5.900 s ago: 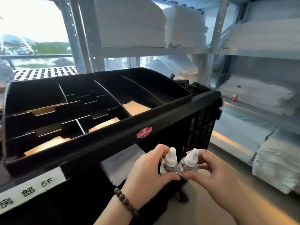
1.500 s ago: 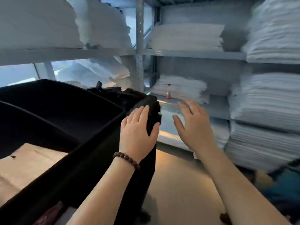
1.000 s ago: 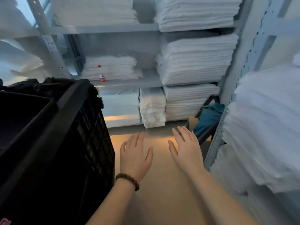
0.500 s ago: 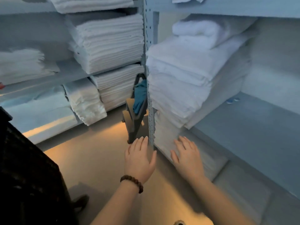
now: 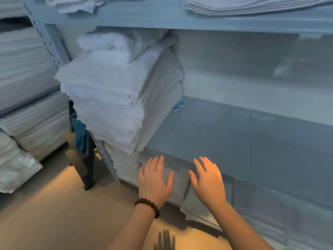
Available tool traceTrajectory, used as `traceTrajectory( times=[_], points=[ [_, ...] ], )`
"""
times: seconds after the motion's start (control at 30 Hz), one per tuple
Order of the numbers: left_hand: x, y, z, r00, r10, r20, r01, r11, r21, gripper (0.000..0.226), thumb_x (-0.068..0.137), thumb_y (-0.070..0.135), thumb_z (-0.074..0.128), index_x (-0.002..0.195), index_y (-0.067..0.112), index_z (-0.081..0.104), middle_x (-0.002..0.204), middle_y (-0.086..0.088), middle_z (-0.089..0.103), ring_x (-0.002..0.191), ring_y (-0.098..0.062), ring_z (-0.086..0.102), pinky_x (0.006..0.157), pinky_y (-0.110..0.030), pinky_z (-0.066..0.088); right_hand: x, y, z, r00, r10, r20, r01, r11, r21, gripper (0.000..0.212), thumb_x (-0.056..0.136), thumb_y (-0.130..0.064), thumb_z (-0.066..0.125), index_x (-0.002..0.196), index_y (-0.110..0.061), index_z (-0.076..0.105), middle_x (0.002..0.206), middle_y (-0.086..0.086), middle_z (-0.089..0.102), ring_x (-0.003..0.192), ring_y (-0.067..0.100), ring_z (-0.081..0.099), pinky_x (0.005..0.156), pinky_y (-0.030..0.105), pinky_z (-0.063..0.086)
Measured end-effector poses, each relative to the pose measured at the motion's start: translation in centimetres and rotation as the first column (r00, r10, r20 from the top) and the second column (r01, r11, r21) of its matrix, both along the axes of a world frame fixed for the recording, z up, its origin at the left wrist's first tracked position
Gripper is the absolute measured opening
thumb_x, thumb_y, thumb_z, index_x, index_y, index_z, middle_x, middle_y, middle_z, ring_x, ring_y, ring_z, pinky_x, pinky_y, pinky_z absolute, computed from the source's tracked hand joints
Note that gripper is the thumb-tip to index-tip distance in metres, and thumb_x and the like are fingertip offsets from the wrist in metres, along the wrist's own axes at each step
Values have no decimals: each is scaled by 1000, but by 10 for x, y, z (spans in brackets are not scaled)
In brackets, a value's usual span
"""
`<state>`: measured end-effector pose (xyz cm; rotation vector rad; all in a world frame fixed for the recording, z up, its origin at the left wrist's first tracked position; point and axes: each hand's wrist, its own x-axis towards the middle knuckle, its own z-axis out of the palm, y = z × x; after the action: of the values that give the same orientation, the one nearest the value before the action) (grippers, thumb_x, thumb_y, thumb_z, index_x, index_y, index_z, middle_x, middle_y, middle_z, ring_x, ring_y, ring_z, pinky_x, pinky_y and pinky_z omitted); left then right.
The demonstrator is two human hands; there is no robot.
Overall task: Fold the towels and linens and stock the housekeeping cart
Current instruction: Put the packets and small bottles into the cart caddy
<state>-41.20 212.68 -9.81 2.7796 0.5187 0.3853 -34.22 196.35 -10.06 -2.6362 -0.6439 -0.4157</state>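
Ahead, I see a pale blue-grey metal shelf board (image 5: 216,134) beyond my fingertips, tall stack of folded white towels (image 5: 117,98) up-left of my fingers, my left hand (image 5: 155,181) and right hand (image 5: 209,179) flat, fingers straight, spread, holding nothing, brown bead bracelet (image 5: 147,206) behind left fingers.

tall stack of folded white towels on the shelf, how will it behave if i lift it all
Probably heavy: the tall stack of folded white towels has many layers. Likely floppy, sagging where unsupported. The loosely folded towel on top may slide off.
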Motion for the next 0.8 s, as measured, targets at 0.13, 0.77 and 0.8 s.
traceTrajectory(
  times=[0.13, 0.77, 0.8],
  points=[
    [44, -21, 0, 999, -50, 6, 50, 999, -10, 65, 95, 52, 38, 151, 22, 25, 157, 4, 27, 145, -13, 19, 115, -38, 18, 32, -22, 4, 999, -50, -20, 50, 999, -14, 40, 79, -22, 78, 111, -1, 68, 114, 20, 65, 107, 40, 62, 88, 52, 51],
    [188, 20, -16, 993, -119, -9, 118, 992, -41, 66, 94, 48, 45, 149, 14, 33, 154, -7, 35, 144, -24, 29, 114, -47, 24, 183, 46, -8, 988, 8, -151, -17, 998, -59, 46, 83, -23, 70, 123, -2, 63, 129, 19, 59, 122, 35, 54, 103, 46, 41],
    [195, 30, -21, 989, -123, -80, 123, 992, -13, 68, 96, 52, 36, 153, 18, 21, 159, -3, 23, 147, -20, 18, 118, -44, 17, 189, 54, -9, 990, -6, -144, -3, 998, -61, 46, 74, -21, 79, 114, -1, 68, 120, 19, 64, 112, 35, 61, 95, 47, 49]
  ],
)
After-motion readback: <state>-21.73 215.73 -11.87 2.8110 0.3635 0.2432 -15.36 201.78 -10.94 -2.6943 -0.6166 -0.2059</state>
